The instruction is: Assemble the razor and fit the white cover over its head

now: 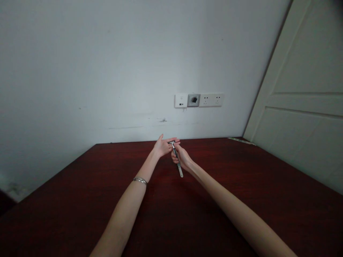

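A razor (176, 156) with a slim handle and a T-shaped head is gripped by my right hand (183, 158), its fingers wrapped round the handle. The handle's pale end points down toward me. My left hand (161, 146) is held palm up with the fingers stretched out to the right and the thumb raised. The razor's head lies over the left fingers; whether it touches them I cannot tell. A silver bracelet (140, 180) circles my left wrist. Both hands are over the far part of a dark red wooden table (166, 214).
Behind the table stands a white wall (128, 71) with a row of sockets (211, 100) and a grey switch plate (193, 100). A pale panelled door (302, 103) is at the right. One thin patterned strip (241, 141) lies near the table's far right corner.
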Available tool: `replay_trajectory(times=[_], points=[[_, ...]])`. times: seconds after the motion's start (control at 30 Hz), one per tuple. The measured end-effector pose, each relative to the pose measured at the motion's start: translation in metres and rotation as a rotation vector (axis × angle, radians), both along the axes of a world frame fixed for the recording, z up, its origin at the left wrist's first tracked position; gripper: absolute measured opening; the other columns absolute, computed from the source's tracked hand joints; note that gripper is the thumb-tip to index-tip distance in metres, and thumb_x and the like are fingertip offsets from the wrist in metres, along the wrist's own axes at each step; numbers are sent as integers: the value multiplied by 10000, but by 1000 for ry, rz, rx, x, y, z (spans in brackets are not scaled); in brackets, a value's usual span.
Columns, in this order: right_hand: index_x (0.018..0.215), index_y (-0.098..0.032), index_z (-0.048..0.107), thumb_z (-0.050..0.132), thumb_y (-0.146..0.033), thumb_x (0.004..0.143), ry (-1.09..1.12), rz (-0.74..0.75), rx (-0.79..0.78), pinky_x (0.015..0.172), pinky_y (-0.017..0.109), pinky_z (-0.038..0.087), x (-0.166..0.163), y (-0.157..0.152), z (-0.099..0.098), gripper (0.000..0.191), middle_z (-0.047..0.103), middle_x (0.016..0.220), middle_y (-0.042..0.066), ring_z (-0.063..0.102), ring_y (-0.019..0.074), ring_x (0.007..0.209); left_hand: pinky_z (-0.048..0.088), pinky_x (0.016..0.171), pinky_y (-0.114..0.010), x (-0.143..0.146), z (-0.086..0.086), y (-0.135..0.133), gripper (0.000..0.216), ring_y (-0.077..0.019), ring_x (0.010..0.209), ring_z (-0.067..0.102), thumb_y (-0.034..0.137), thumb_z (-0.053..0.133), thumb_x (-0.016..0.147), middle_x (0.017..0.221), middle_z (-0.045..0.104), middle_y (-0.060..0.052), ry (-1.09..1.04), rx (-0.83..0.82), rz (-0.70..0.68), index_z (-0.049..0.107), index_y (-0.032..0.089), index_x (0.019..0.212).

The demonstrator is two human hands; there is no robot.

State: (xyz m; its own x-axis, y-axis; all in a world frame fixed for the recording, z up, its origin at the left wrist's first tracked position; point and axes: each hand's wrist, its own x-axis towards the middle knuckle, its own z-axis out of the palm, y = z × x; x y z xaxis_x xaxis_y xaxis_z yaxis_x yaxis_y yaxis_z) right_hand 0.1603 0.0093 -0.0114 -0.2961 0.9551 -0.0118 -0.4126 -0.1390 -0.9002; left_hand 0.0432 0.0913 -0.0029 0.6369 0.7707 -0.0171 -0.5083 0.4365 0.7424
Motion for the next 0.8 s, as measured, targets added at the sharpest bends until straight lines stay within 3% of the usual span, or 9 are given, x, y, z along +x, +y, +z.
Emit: replay_trajectory(times=[0.17,0.47,0.8], points=[[635,-178,412,478,-473,798,-19,-37,-59,334,153,144,-6,-1,-4,344,327,411,-87,233,34,332,422,895,-418,8,-6,-1,715,-302,1051,568,515,136,881,1138,551,-284,-55,-47,-23,402,-45,1238],[626,-177,404,468,-433,821,-6,-90,-117,298,126,118,-8,1,-10,328,285,383,-108,196,16,298,455,854,-436,14,-16,7,596,-292,978,608,413,190,891,1063,593,-260,-26,-190,-66,417,-27,1221],[622,-180,389,476,-431,825,-23,-96,-122,286,121,120,-8,3,-12,334,277,384,-111,195,10,292,500,795,-408,19,-12,-3,554,-277,930,627,347,191,895,993,618,-247,5,-224,48,439,-37,1208]])
